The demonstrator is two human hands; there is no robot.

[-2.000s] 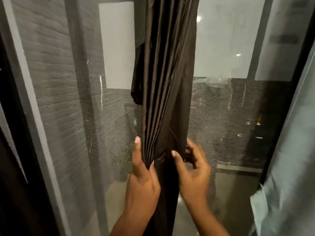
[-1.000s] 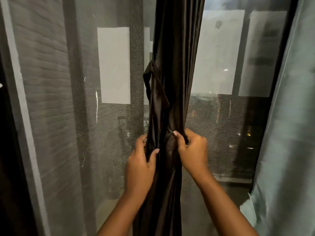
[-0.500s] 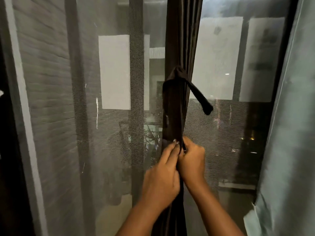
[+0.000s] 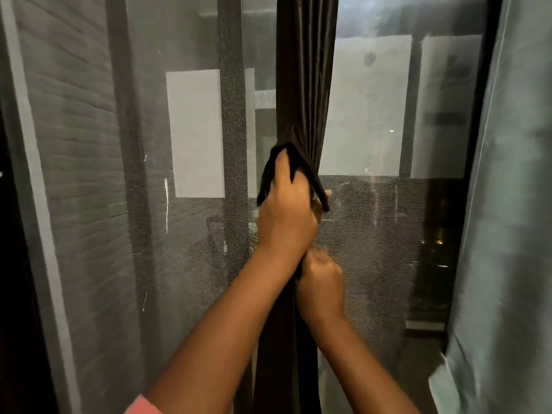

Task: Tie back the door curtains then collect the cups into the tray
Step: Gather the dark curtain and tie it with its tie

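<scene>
Dark curtain [image 4: 304,85] is gathered into one bunch at frame centre, against the mesh screen [image 4: 185,264]. Left hand [image 4: 286,222] is closed around a dark tie strip [image 4: 313,183], which is draped over its fingers [image 4: 282,168]. Just below, right hand [image 4: 321,282] is clenched on the bunched curtain.

A grey mesh screen [image 4: 191,234] fills the doorway. Left of it stands a brick wall [image 4: 74,144]. Small lights [image 4: 437,241] shine behind the screen.
</scene>
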